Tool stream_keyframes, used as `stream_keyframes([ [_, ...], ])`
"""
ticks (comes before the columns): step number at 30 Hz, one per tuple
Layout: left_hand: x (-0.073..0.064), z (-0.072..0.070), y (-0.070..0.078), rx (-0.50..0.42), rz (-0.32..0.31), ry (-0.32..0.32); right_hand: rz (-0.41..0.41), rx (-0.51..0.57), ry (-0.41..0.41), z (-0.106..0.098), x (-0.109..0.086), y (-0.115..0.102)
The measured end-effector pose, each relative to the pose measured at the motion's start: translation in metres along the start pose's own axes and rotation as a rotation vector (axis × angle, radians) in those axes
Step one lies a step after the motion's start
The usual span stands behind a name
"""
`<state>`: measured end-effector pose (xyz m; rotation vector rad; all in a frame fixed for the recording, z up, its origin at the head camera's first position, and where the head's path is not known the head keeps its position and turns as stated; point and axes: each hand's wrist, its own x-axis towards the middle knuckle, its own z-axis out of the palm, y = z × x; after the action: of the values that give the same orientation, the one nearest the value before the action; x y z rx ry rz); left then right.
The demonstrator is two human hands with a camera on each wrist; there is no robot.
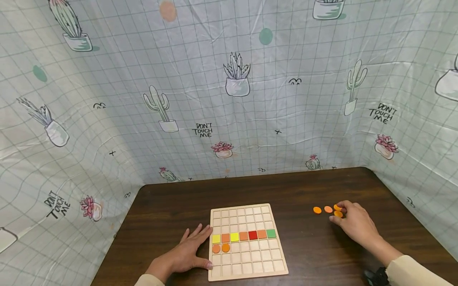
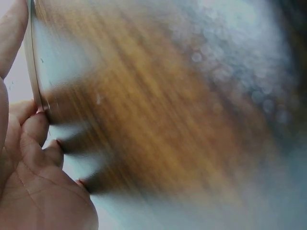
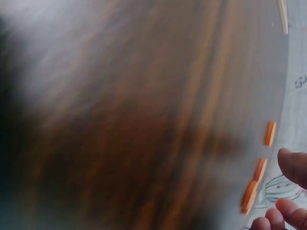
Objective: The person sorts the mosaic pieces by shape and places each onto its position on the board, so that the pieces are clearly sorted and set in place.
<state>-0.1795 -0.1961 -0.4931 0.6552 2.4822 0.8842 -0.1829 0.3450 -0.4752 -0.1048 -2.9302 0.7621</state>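
A square wooden grid board [image 1: 247,276] lies on the table, with a row of coloured square tiles [image 1: 253,235] across its middle. Just beneath that row's left end sit two orange discs [image 1: 225,248]. My left hand [image 1: 187,250] rests at the board's left edge, fingers and thumb spread; the left wrist view shows the palm [image 2: 38,191] close up. Off to the right, my right hand [image 1: 356,222] reaches over a small cluster of orange discs [image 1: 317,210], thumb and forefinger apart around the nearest ones. In the right wrist view, thumb [image 3: 293,167] and fingertips stand beside three discs [image 3: 260,169].
The dark wooden table [image 1: 171,202] extends around the board. A patterned curtain [image 1: 250,119] with cactus drawings hangs along its back and sides. A black strapped object [image 1: 377,277] shows by the right sleeve [image 1: 411,272].
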Motion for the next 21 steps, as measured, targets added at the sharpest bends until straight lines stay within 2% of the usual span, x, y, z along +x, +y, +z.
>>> stream_keyframes([
  [4, -0.002, -0.001, 0.003, 0.013, -0.015, -0.012, 0.022, 0.008, -0.035, 0.0, 0.001, 0.012],
  [6, -0.006, -0.005, 0.013, 0.007, -0.019, -0.026, 0.021, 0.007, -0.043, 0.001, 0.003, 0.017],
  [12, -0.006, -0.005, 0.012, -0.011, 0.01, -0.018, 0.021, 0.0, -0.069, 0.002, 0.006, 0.026],
  [18, -0.004, -0.004, 0.011, 0.009, -0.007, -0.023, 0.03, -0.01, -0.09, 0.002, 0.009, 0.027],
  [21, -0.005, -0.004, 0.013, 0.014, -0.015, -0.017, 0.007, -0.007, -0.083, 0.002, 0.011, 0.026],
])
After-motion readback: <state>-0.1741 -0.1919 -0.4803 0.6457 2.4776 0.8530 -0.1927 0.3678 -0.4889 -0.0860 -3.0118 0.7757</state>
